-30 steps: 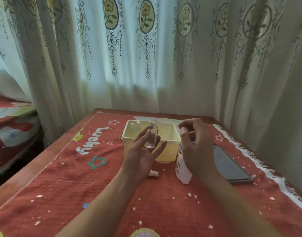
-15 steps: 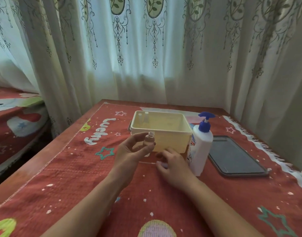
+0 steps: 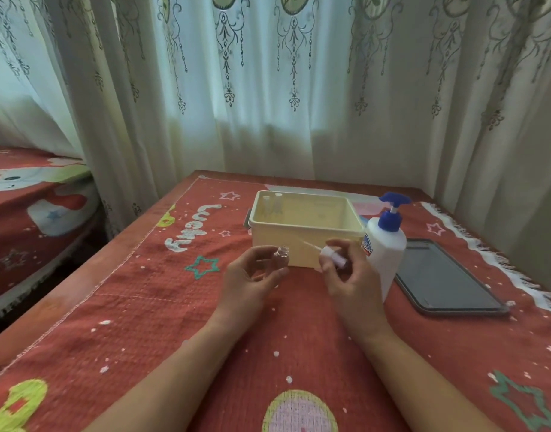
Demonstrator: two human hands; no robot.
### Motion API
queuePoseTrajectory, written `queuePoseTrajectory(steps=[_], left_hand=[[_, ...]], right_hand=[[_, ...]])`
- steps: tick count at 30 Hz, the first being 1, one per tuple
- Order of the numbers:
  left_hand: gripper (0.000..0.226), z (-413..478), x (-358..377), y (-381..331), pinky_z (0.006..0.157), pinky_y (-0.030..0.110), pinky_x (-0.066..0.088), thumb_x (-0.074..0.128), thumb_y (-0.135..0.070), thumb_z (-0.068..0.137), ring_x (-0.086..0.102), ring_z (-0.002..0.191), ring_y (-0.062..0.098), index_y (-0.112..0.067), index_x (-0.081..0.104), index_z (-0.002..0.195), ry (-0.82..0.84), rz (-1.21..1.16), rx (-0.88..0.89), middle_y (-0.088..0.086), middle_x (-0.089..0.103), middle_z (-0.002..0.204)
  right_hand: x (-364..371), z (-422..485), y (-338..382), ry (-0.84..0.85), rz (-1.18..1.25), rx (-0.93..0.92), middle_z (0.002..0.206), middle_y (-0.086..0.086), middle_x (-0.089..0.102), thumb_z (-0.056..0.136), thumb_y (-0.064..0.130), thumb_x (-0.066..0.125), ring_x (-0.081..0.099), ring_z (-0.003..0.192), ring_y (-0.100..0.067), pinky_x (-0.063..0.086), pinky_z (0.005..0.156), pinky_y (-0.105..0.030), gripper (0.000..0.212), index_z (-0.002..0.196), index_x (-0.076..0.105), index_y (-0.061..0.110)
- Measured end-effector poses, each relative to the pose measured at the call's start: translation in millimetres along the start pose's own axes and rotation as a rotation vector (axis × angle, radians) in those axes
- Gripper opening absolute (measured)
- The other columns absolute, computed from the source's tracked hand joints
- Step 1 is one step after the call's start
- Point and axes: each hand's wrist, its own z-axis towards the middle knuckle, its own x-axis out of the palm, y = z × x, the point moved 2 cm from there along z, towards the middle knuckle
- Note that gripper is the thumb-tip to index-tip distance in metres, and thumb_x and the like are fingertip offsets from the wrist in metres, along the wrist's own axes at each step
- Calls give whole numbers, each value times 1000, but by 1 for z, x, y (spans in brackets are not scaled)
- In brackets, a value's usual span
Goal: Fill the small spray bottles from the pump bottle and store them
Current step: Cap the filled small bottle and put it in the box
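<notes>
My left hand [image 3: 250, 280] holds a small clear spray bottle [image 3: 282, 256] upright with its neck uncovered, just in front of the cream plastic tub [image 3: 305, 233]. My right hand [image 3: 346, 272] pinches the white spray cap [image 3: 330, 254], whose thin dip tube points left toward the bottle's neck. The white pump bottle with a blue pump [image 3: 386, 244] stands right of the tub, behind my right hand. Two small bottles [image 3: 272, 204] stand in the tub's far left corner.
A dark flat tray [image 3: 445, 279] lies to the right of the pump bottle on the red patterned tablecloth [image 3: 143, 307]. Curtains hang close behind the table. A bed with a red cover [image 3: 24, 194] is off to the left.
My right hand left the pump bottle, picked the spray cap up from the cloth and raised it beside the small bottle. My left hand lowered the bottle slightly.
</notes>
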Motion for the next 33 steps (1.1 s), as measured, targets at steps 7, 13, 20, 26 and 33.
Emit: queuePoseTrajectory(steps=[7, 13, 20, 26, 33], left_hand=[[31, -2, 1, 3, 78, 15, 49, 82, -15, 79, 68, 95, -4, -32, 71, 103, 17, 274, 46, -16, 75, 99], [30, -3, 3, 4, 80, 15, 49, 81, -18, 80, 67, 94, -3, -31, 72, 106, 63, 351, 37, -18, 74, 101], [36, -4, 6, 5, 92, 28, 54, 80, -12, 79, 66, 103, 1, -27, 71, 111, 131, 403, 102, -14, 72, 108], [36, -3, 6, 5, 88, 23, 53, 81, -14, 79, 66, 101, 0, -26, 72, 111, 129, 420, 107, -14, 71, 108], [28, -9, 10, -2, 83, 15, 49, 78, -17, 82, 65, 98, -2, -24, 73, 108, 147, 434, 175, -12, 72, 104]], right_hand=[[-8, -3, 13, -71, 162, 42, 96, 10, 69, 95, 21, 67, 67, 92, -13, 59, 79, -32, 9, 101, 65, 26], [-7, -5, 14, -45, 160, 59, 87, 9, 65, 95, 25, 65, 64, 83, -11, 55, 72, -24, 4, 98, 63, 22], [-4, -7, 9, 47, 100, 56, 87, 8, 67, 94, 23, 66, 65, 83, -10, 54, 70, -21, 4, 96, 63, 22], [-13, -3, 13, -38, 135, 28, 84, 9, 62, 95, 19, 64, 60, 76, -5, 48, 66, -14, 4, 95, 61, 21], [0, -7, 1, 159, 31, 43, 89, 11, 67, 92, 25, 70, 66, 83, -7, 56, 70, -24, 15, 103, 61, 28]])
